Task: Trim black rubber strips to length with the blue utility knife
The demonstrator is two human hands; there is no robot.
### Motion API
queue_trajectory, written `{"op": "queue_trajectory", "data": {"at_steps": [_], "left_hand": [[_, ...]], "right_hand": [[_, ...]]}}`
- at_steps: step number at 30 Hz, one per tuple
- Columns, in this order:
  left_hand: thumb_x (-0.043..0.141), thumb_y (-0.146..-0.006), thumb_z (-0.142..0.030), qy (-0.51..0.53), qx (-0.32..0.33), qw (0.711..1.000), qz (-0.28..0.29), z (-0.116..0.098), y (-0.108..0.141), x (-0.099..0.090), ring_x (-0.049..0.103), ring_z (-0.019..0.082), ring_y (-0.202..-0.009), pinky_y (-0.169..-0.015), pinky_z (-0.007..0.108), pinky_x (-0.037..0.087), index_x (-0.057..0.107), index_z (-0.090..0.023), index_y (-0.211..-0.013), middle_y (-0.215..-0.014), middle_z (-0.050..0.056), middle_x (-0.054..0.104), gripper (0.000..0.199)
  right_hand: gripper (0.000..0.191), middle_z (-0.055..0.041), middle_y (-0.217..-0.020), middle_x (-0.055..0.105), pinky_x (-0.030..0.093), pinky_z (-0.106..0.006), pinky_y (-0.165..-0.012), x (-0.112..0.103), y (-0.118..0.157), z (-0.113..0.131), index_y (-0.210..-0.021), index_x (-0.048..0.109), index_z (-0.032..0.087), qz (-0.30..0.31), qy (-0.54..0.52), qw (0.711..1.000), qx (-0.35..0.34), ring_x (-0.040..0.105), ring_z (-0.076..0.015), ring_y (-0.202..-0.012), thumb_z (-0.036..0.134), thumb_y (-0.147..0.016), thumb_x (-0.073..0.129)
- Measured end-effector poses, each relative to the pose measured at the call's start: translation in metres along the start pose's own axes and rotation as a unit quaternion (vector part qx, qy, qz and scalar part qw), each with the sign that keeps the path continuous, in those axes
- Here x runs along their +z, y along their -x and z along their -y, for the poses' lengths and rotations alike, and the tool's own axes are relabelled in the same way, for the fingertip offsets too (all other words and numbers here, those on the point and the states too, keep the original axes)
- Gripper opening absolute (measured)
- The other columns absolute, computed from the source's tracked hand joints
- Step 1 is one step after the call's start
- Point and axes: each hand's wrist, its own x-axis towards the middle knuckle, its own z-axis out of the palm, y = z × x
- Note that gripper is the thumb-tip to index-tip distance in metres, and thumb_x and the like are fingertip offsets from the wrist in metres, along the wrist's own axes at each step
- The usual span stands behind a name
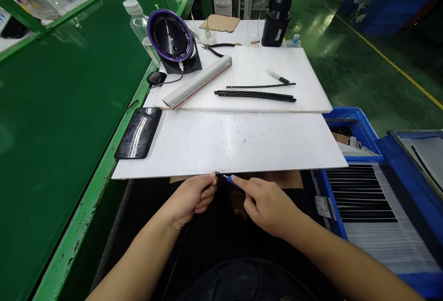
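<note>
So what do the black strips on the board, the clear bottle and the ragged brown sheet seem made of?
The black strips look like glossy plastic or rubber, from their sheen. The clear bottle is probably smooth plastic, possibly glass, being transparent. The brown sheet looks like matte cardboard, edges ragged.

The tabletop (207, 144) is white with dark specks, the fan (170, 36) black with a purple rim, the strips (255, 96) black, the long box (198, 82) pale grey with a red stripe, the bins (349, 115) blue, and the green floor (349, 47) crossed by a yellow line (391, 61).
</note>
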Motion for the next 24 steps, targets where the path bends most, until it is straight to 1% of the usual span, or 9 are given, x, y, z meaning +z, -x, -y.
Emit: {"op": "queue_trajectory", "data": {"at_steps": [4,7,9,13,16,19,22,24], "left_hand": [[0.057,-0.09,-0.045,-0.009,-0.002,1.0,0.001,-0.001,0.0,-0.001,0.02,0.004,-0.04,-0.036,0.014,0.015,0.051,-0.017,-0.077,-0.053,-0.008,0.032,0.031],[0.057,-0.09,-0.045,-0.018,0.0,1.0,-0.002,-0.001,0.001,0.0,0.021,0.004,-0.04,-0.036,0.015,0.015,0.051,-0.017,-0.077,-0.053,-0.007,0.032,0.032],[0.057,-0.09,-0.045,-0.019,0.002,1.0,-0.004,-0.001,0.001,0.0,0.02,0.004,-0.04,-0.036,0.015,0.015,0.051,-0.017,-0.077,-0.053,-0.007,0.032,0.031],[0.055,-0.09,-0.044,-0.016,0.003,1.0,-0.007,0.0,0.001,0.002,0.019,0.004,-0.04,-0.036,0.014,0.013,0.05,-0.018,-0.078,-0.053,-0.008,0.031,0.03],[0.054,-0.091,-0.044,-0.013,0.005,1.0,-0.007,0.0,0.001,0.002,0.018,0.004,-0.04,-0.036,0.014,0.014,0.049,-0.018,-0.078,-0.053,-0.008,0.031,0.029],[0.055,-0.091,-0.044,-0.012,0.006,1.0,-0.007,0.0,0.0,0.002,0.019,0.004,-0.04,-0.036,0.014,0.014,0.05,-0.018,-0.078,-0.053,-0.008,0.031,0.03],[0.056,-0.09,-0.045,-0.014,0.005,1.0,-0.008,0.001,0.0,0.002,0.02,0.004,-0.04,-0.037,0.014,0.014,0.05,-0.018,-0.078,-0.054,-0.008,0.032,0.03],[0.056,-0.09,-0.045,-0.012,0.005,1.0,-0.006,0.001,0.0,0.002,0.02,0.004,-0.04,-0.037,0.014,0.014,0.05,-0.018,-0.078,-0.054,-0.008,0.031,0.03]], "right_hand": [[0.06,-0.0048,-0.088,0.064,0.041,-0.028,-0.055,0.005,0.002,-0.003,-0.151,0.047,0.02,0.01,0.094,0.995,-0.016,0.055,-0.0156,-0.064,0.012,-0.091,0.042],[0.06,-0.0058,-0.091,0.065,0.039,-0.028,-0.053,0.008,0.004,-0.007,-0.151,0.047,0.02,0.004,0.131,0.991,-0.032,0.055,-0.0159,-0.063,0.014,-0.092,0.042],[0.059,-0.0061,-0.091,0.065,0.041,-0.028,-0.055,0.008,0.003,-0.008,-0.15,0.048,0.02,-0.003,0.116,0.993,-0.027,0.056,-0.0158,-0.065,0.014,-0.092,0.042],[0.058,-0.0051,-0.09,0.066,0.047,-0.028,-0.067,0.002,0.001,-0.007,-0.147,0.051,0.019,-0.013,0.009,1.0,-0.01,0.059,-0.0155,-0.073,0.011,-0.09,0.042],[0.058,-0.0052,-0.091,0.066,0.048,-0.029,-0.07,-0.001,0.001,-0.003,-0.147,0.052,0.018,-0.015,-0.012,1.0,-0.008,0.059,-0.016,-0.075,0.011,-0.09,0.043],[0.059,-0.0055,-0.09,0.065,0.047,-0.029,-0.065,0.003,0.003,0.001,-0.148,0.051,0.018,-0.006,0.025,1.0,-0.004,0.059,-0.0165,-0.071,0.011,-0.09,0.042],[0.06,-0.0058,-0.088,0.062,0.04,-0.029,-0.054,0.011,0.006,0.002,-0.151,0.046,0.017,-0.003,0.103,0.995,-0.009,0.055,-0.0167,-0.064,0.013,-0.092,0.04],[0.06,-0.0064,-0.088,0.061,0.038,-0.029,-0.051,0.016,0.007,0.002,-0.153,0.044,0.017,-0.008,0.139,0.99,-0.015,0.054,-0.0169,-0.062,0.014,-0.093,0.04]]}}
